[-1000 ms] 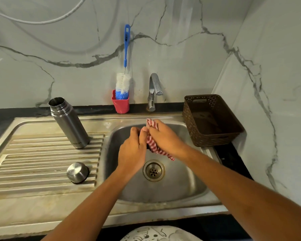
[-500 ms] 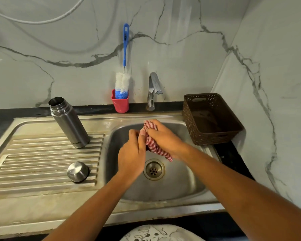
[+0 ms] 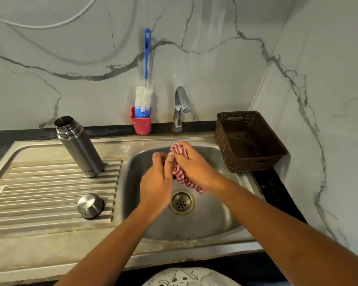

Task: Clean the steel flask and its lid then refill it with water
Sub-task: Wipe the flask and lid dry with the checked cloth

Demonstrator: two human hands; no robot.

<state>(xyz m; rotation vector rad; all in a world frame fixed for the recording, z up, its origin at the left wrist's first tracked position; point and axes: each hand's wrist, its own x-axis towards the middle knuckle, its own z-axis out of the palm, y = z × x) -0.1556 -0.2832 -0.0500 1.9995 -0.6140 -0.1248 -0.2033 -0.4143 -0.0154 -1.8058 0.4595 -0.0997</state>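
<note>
Left hand (image 3: pixel 156 182) has curled onto one cloth (image 3: pixel 183 178); one flask (image 3: pixel 79 147), one lid (image 3: pixel 90 205).

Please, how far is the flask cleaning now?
Done: the lid is off, lying on the drainboard near the open, upright flask. In hand: the left hand and right hand grip a striped cloth over the sink. Left: the tap runs no water; whether the flask holds water is hidden.

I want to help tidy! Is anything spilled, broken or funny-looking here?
Nothing stands out. The steel flask stands upright and open on the draining board, its lid sits nearby, and the left hand and right hand hold a striped cloth over the sink.
</note>
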